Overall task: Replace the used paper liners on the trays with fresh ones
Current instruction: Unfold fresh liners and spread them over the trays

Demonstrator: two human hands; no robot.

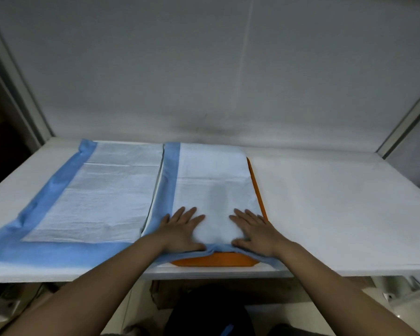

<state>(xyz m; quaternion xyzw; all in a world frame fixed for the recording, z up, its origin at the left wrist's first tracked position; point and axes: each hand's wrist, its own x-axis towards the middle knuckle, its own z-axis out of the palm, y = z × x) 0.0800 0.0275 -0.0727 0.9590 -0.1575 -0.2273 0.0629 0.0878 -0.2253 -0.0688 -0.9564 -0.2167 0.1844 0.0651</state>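
An orange tray (216, 260) lies at the table's near edge, mostly covered by a white paper liner (211, 180) with a blue border. Its orange rim shows along the right side and at the front. My left hand (183, 230) presses flat on the liner's near left part, fingers spread. My right hand (254, 232) presses flat on its near right part, thumb at the bunched blue front edge. To the left a second white liner (100, 190) with a blue border lies spread flat on the table.
A white table (337, 209) carries everything, and its right half is bare white surface. A pale wall (204, 69) rises behind. Metal frame posts stand at the back left and right corners. Below the table edge sit dark shapes and clutter.
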